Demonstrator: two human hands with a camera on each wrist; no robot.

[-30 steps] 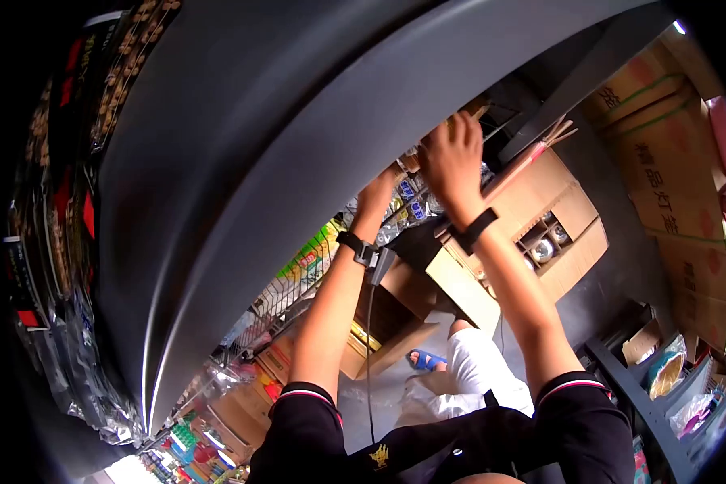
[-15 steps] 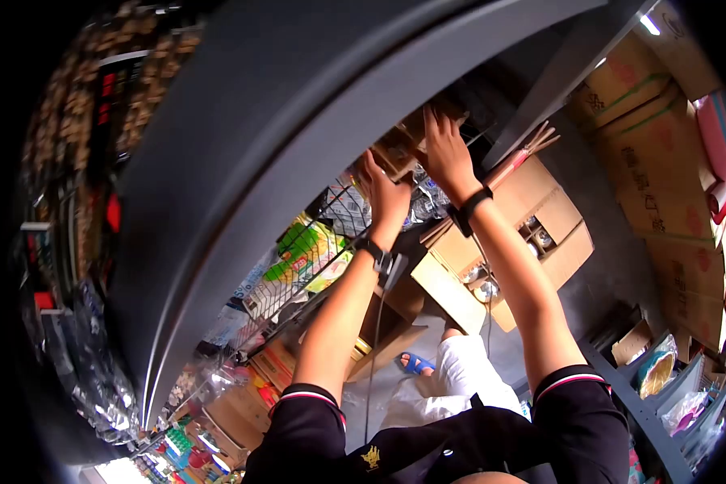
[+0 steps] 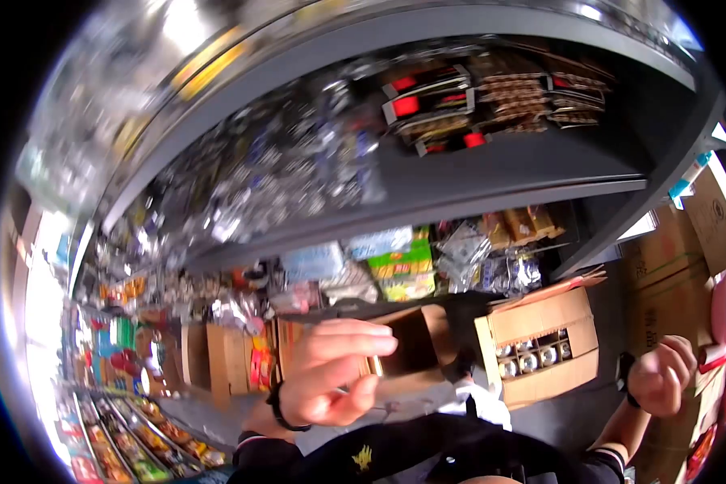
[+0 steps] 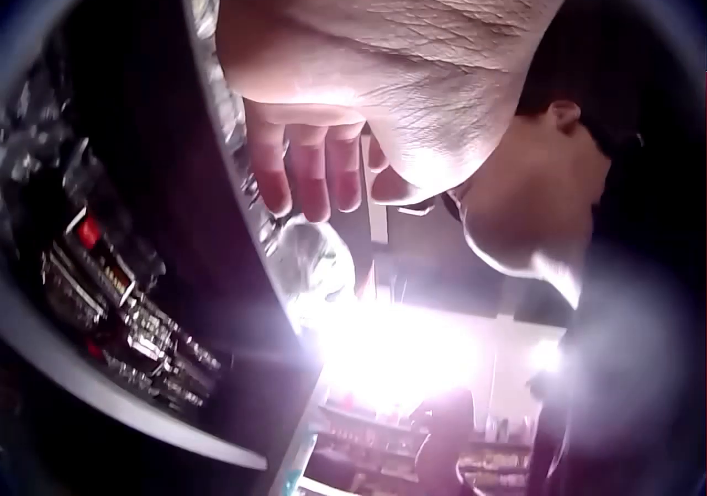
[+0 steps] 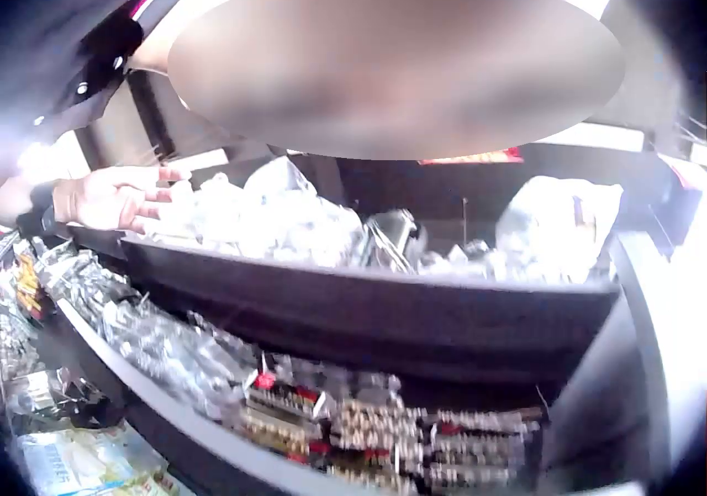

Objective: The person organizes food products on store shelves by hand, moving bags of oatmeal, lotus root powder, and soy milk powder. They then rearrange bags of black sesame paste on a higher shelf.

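My left hand (image 3: pixel 331 375) hangs in front of the shelves with its fingers loosely extended, holding nothing. The left wrist view shows its relaxed fingers (image 4: pixel 312 165) against a bright light. It also appears in the right wrist view, where the hand (image 5: pixel 111 200) overlaps clear plastic bags (image 5: pixel 265 209) on an upper shelf. At the far right of the head view, my right hand (image 3: pixel 661 377) is raised with fingers loosely curled and nothing visible in it. Beneath the grey shelf (image 3: pixel 492 194), brown packs (image 3: pixel 524 227) lie beside clear bags (image 3: pixel 464 246) and a green-yellow packet (image 3: pixel 403 262).
An opened cardboard box (image 3: pixel 536 315) with silvery round things in compartments stands below the shelves. An emptier-looking brown box (image 3: pixel 440 331) is beside it. Dark packs with red marks (image 3: pixel 431 105) are stacked on the shelf. Tall cartons (image 3: pixel 661 274) line the right side.
Both hands have come out from beneath the shelf, the left moving down and left, the right moving down and right. The head view has swung to face the shelves more squarely.
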